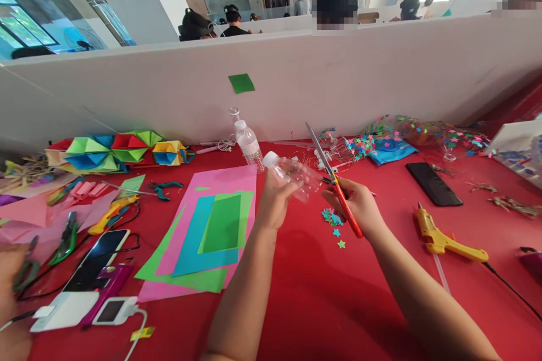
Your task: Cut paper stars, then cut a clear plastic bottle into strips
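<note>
In my left hand [277, 194] is a clear plastic bottle [311, 177] with a white cap, tilted with its cap toward the upper left. My right hand [359, 203] grips a pair of scissors [347, 211] with red and yellow handles. Their blades point up and to the left, apart from each other, with one close to the bottle's right end. Whether that blade touches the plastic I cannot tell. Below the bottle lies a small pile of star cutouts [331, 216]. Behind my left hand stands another capped bottle [249, 146].
Coloured paper sheets [182, 242] lie left of my arms on the red table [313, 304]. A yellow glue gun [449, 240] and a black phone [434, 183] are on the right. Phones, pliers [163, 189] and another person's hand [12, 271] are at left. A white partition [169, 90] runs behind.
</note>
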Available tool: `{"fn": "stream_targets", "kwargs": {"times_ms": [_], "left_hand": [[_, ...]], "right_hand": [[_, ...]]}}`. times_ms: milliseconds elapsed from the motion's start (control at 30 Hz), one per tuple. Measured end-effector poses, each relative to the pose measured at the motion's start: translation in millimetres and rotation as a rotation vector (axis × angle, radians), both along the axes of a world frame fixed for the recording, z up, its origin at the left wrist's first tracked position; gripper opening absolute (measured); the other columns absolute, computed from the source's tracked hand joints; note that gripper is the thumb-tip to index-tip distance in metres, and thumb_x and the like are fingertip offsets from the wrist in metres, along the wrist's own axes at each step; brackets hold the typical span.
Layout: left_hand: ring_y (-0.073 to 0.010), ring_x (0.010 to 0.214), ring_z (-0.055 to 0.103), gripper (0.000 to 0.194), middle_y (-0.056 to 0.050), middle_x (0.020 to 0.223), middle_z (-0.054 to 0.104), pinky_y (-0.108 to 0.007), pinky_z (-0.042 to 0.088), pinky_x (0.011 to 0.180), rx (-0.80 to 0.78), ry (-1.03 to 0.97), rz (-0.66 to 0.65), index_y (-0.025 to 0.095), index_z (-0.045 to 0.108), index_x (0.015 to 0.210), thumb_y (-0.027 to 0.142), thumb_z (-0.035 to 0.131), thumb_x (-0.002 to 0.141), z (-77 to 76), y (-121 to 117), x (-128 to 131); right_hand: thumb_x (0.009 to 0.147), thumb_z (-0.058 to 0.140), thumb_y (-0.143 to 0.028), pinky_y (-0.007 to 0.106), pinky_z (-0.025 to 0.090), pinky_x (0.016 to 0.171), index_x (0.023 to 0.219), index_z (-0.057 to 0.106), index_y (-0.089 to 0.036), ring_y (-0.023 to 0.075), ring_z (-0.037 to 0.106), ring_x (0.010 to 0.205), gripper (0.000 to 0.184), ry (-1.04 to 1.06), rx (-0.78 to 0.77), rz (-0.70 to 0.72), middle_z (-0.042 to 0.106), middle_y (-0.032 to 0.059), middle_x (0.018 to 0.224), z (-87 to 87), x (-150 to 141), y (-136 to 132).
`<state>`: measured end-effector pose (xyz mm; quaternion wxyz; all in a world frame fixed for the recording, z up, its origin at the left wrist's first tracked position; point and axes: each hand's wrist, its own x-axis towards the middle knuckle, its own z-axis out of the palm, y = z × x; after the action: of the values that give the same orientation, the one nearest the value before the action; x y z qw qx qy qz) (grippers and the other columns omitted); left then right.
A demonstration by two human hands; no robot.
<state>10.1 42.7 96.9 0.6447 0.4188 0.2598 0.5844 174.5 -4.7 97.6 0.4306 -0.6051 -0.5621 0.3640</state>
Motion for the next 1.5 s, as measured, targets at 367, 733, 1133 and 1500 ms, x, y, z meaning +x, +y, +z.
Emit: {"fn": "stream_targets", "kwargs": {"times_ms": [367,733,1133,1500], "left_hand": [[-0.0193,0.111,0.056,0.068,-0.001,0.112,0.057,-0.037,0.041,0.102,0.084,-0.008,0.034,0.029,0.046,0.113,0.007,0.08,0.058,-4.0,-7.4,12.2],[-0.0209,0.116,0.054,0.049,-0.002,0.111,0.059,-0.038,0.037,0.105,0.063,-0.029,0.003,0.03,0.049,0.121,0.026,0.07,0.076,-4.9,-4.8,4.7],[-0.017,0.106,0.059,0.042,0.001,0.102,0.062,-0.032,0.041,0.098,0.017,-0.006,0.121,0.027,0.049,0.108,0.019,0.07,0.072,-5.9,-2.7,12.6],[-0.0219,0.108,0.066,0.036,-0.001,0.104,0.069,-0.038,0.045,0.099,0.045,-0.002,0.16,0.028,0.048,0.106,0.026,0.073,0.079,-9.5,3.9,8.7]], "right_hand": [[0.075,0.066,-0.042,0.022,0.033,0.034,0.053,0.047,-0.021,0.0093,0.042,0.031,0.036,0.411,-0.03,0.076,0.048,-0.0047,0.039,4.6,-9.9,-3.8],[0.075,0.064,-0.035,0.023,0.034,0.035,0.055,0.048,-0.021,0.0091,0.042,0.031,0.029,0.447,-0.071,0.076,0.048,-0.0059,0.038,2.8,-12.6,-4.2],[0.075,0.064,-0.037,0.023,0.034,0.035,0.065,0.048,-0.022,0.0096,0.041,0.03,0.024,0.541,-0.085,0.073,0.049,-0.0069,0.041,-10.6,-20.9,-2.2],[0.08,0.063,-0.043,0.022,0.036,0.039,0.065,0.047,-0.021,0.0097,0.043,0.035,0.031,0.41,-0.057,0.17,0.047,-0.0067,0.043,-4.7,-14.4,-5.2]]}}
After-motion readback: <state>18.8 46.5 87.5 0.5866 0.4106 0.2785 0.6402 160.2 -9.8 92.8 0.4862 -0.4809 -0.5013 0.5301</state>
